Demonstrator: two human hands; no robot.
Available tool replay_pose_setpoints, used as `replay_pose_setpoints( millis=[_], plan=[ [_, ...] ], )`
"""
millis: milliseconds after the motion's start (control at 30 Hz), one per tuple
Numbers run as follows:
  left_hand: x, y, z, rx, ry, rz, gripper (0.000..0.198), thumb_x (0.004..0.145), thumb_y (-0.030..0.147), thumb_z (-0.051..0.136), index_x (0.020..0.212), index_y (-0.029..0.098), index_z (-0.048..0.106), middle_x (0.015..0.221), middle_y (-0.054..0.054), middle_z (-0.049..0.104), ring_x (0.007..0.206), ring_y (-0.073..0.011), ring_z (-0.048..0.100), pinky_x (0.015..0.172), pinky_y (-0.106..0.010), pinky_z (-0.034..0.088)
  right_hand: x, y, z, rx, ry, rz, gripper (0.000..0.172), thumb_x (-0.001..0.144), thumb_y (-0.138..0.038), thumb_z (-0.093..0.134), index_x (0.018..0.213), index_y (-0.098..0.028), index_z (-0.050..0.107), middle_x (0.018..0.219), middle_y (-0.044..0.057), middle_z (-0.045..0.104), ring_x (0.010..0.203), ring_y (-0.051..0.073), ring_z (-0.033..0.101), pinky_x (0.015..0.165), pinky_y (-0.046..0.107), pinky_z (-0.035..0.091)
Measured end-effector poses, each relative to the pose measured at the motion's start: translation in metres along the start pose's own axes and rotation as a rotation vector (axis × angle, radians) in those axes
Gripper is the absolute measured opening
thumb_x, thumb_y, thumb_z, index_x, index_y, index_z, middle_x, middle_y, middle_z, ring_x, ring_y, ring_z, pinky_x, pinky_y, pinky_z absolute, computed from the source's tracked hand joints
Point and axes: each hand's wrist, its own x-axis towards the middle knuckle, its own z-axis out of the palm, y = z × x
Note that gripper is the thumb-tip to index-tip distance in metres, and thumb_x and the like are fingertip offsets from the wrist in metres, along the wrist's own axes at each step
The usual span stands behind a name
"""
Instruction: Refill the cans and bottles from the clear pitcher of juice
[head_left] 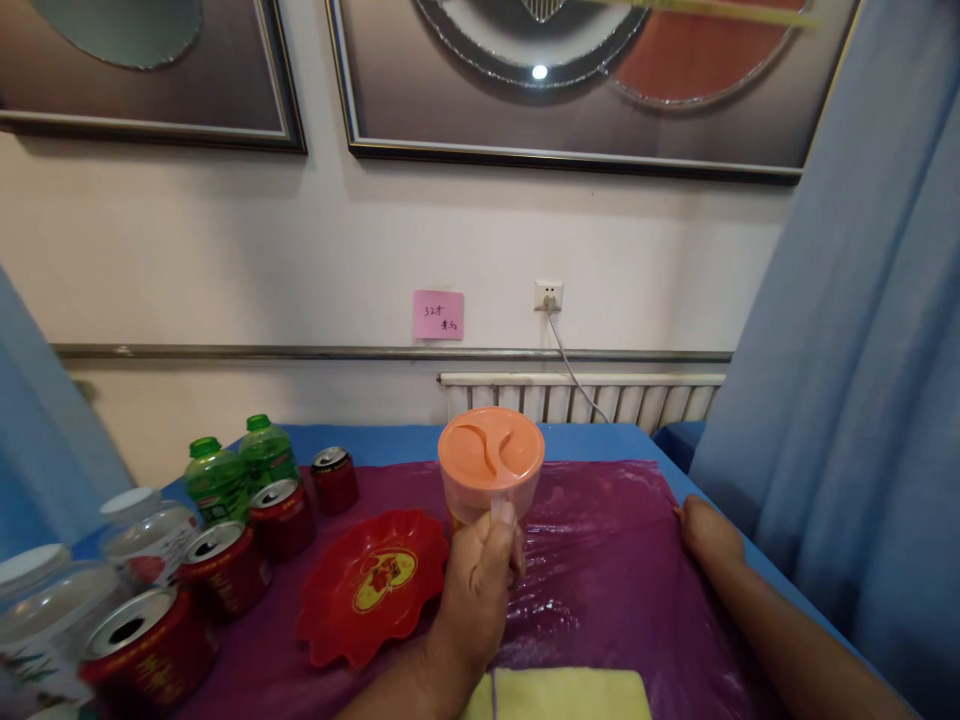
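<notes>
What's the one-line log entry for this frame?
left hand: grips orange-lidded jar, upright | right hand: rests on purple sheet, near its right edge | nearby: red dish, red cans, green bottles

Gripping orange-lidded tub [491,470] w/ left hand [480,585], thumb up its front, over purple sheet [600,560]. Resting right hand [709,535] flat at sheet's right edge, well apart from tub. Just left of left hand: red plate [367,585]. Further left: red cans [225,570], green bottles [240,470], clear jars [142,535] w/ white lids. At bottom edge, by left wrist: yellow cloth [562,695]. On wall behind: pink note [438,315], socket [548,296] w/ cable
</notes>
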Motion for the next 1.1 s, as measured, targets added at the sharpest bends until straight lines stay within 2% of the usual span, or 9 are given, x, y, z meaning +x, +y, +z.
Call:
replay_pose_setpoints(
  millis=[167,333,467,533,633,767,900,1000,1100],
  plan=[
    [-0.006,-0.005,-0.012,0.000,-0.026,-0.023,0.058,0.089,0.072,0.043,0.056,0.024,0.040,0.049,0.007,0.033,0.050,-0.0112,0.032,0.049,-0.025,0.025,-0.001,0.001,0.000,0.002,-0.031,0.030,0.037,0.105,-0.032,0.033,0.110,-0.011,0.064,0.113,0.020,0.071,0.102,0.033,0.071,0.078,0.039,0.051],
    [-0.009,-0.009,-0.014,-0.003,-0.057,-0.065,0.059,0.089,0.073,0.042,0.055,0.024,0.041,0.049,0.007,0.034,0.048,-0.0107,0.032,0.048,-0.025,0.025,0.005,0.002,0.002,0.026,-0.060,0.061,0.038,0.105,-0.032,0.035,0.113,-0.011,0.065,0.116,0.020,0.071,0.104,0.032,0.071,0.084,0.040,0.052],
    [-0.006,-0.013,-0.014,0.002,-0.077,-0.073,0.059,0.088,0.072,0.042,0.054,0.024,0.041,0.048,0.007,0.034,0.047,-0.0104,0.031,0.047,-0.024,0.025,0.010,0.010,-0.010,0.077,-0.081,0.095,0.049,0.105,-0.044,0.032,0.111,-0.010,0.067,0.110,0.020,0.074,0.106,0.031,0.071,0.088,0.038,0.052],
    [-0.004,-0.013,-0.015,-0.007,-0.083,-0.070,0.059,0.087,0.072,0.043,0.054,0.024,0.041,0.047,0.007,0.033,0.047,-0.0103,0.031,0.047,-0.024,0.025,0.001,0.021,-0.019,0.103,-0.069,0.126,0.056,0.105,-0.049,0.029,0.116,-0.009,0.066,0.112,0.021,0.074,0.108,0.030,0.071,0.089,0.036,0.052],
    [0.001,-0.012,-0.016,-0.019,-0.097,-0.065,0.058,0.088,0.071,0.044,0.054,0.024,0.042,0.047,0.008,0.033,0.046,-0.0098,0.029,0.046,-0.023,0.024,-0.043,0.052,-0.027,0.119,-0.049,0.177,0.056,0.102,-0.050,0.032,0.122,-0.010,0.065,0.116,0.020,0.073,0.109,0.031,0.070,0.091,0.037,0.052],
    [0.007,-0.012,-0.013,-0.042,-0.092,-0.064,0.056,0.088,0.068,0.045,0.054,0.023,0.043,0.047,0.008,0.033,0.045,-0.0092,0.029,0.045,-0.022,0.024,-0.143,0.095,-0.023,0.111,0.018,0.174,0.058,0.097,-0.054,0.039,0.119,-0.008,0.067,0.116,0.022,0.073,0.110,0.034,0.069,0.098,0.042,0.049],
    [0.010,-0.023,0.001,-0.088,-0.046,-0.047,0.053,0.088,0.068,0.046,0.059,0.024,0.041,0.047,0.009,0.033,0.044,-0.0088,0.028,0.044,-0.022,0.024,-0.227,0.113,-0.018,0.108,0.101,0.206,0.060,0.094,-0.059,0.042,0.119,-0.011,0.066,0.115,0.021,0.073,0.106,0.035,0.070,0.097,0.044,0.050],
    [0.011,-0.034,0.016,-0.034,0.040,0.006,0.055,0.089,0.072,0.042,0.061,0.024,0.040,0.049,0.009,0.035,0.046,-0.0100,0.033,0.046,-0.023,0.029,-0.258,0.118,-0.012,0.150,0.145,0.182,0.055,0.090,-0.059,0.043,0.113,-0.015,0.067,0.112,0.018,0.075,0.105,0.033,0.070,0.096,0.042,0.051],
    [0.012,-0.044,0.032,0.070,0.119,0.083,0.054,0.091,0.072,0.035,0.064,0.025,0.038,0.054,0.007,0.040,0.052,-0.0121,0.039,0.053,-0.025,0.036,-0.269,0.125,-0.001,0.234,0.148,0.129,0.047,0.089,-0.054,0.040,0.105,-0.020,0.069,0.110,0.015,0.076,0.102,0.031,0.072,0.094,0.040,0.052]
  ],
)
